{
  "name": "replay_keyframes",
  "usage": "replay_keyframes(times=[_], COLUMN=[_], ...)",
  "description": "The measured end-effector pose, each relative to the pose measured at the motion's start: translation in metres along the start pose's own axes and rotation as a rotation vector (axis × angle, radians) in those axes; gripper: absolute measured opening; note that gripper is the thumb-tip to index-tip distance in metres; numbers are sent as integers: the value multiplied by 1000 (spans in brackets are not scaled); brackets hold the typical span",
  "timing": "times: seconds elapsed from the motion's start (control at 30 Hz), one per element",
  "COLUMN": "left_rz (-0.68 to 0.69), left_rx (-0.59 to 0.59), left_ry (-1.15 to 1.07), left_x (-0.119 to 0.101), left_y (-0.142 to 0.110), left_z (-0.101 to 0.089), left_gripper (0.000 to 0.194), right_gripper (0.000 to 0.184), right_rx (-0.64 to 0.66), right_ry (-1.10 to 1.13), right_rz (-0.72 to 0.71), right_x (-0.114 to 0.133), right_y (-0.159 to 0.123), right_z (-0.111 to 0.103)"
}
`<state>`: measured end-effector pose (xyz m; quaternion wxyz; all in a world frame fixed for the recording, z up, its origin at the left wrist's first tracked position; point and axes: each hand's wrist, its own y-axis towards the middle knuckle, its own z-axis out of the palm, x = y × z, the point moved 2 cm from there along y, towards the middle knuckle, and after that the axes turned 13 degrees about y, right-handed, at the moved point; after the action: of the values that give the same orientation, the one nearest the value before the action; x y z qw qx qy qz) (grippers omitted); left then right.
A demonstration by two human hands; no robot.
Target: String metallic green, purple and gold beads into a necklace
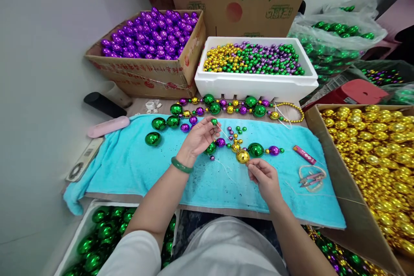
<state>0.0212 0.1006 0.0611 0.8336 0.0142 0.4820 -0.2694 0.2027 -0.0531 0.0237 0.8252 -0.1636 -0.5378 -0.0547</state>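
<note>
My left hand (201,137), with a green bangle (182,165) at its wrist, pinches a small green bead (214,121). A thin pale line runs from those fingers toward the strung beads; whether it is needle or thread I cannot tell. My right hand (263,176) has its thumb and fingers closed at the edge of a large gold bead (243,156). That bead adjoins a strand with a big green bead (255,150) and a purple bead (274,150). Loose small beads (238,130) lie between the hands. White thread (228,172) trails across the blue towel (155,177).
Behind the towel lies a finished-looking bead garland (230,109), before a white foam box (255,81) of small beads. Cardboard boxes hold purple beads (155,34) and gold beads (384,151). Snips (312,179) and a pink-labelled item (304,155) lie right; green beads (153,139) lie left.
</note>
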Motion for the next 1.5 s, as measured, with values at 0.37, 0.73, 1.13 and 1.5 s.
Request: replay_keyframes(times=[0.37,0.73,1.13,1.5], left_rz=[17,111,428,390], left_rx=[-17,-52,-126,-571], left_ry=[-12,15,279,1816], left_x=[4,-1,6,-19], left_y=[-4,-8,-10,-9], left_z=[0,3,2,-66], left_gripper=[28,35,39,29], right_gripper=[21,22,24,32], right_rx=[22,-2,-8,-42], right_ry=[-30,-29,-37,39], right_rz=[16,34,42,40], right_x=[1,1,4,-7], right_y=[0,0,1,7], right_z=[3,3,8,0])
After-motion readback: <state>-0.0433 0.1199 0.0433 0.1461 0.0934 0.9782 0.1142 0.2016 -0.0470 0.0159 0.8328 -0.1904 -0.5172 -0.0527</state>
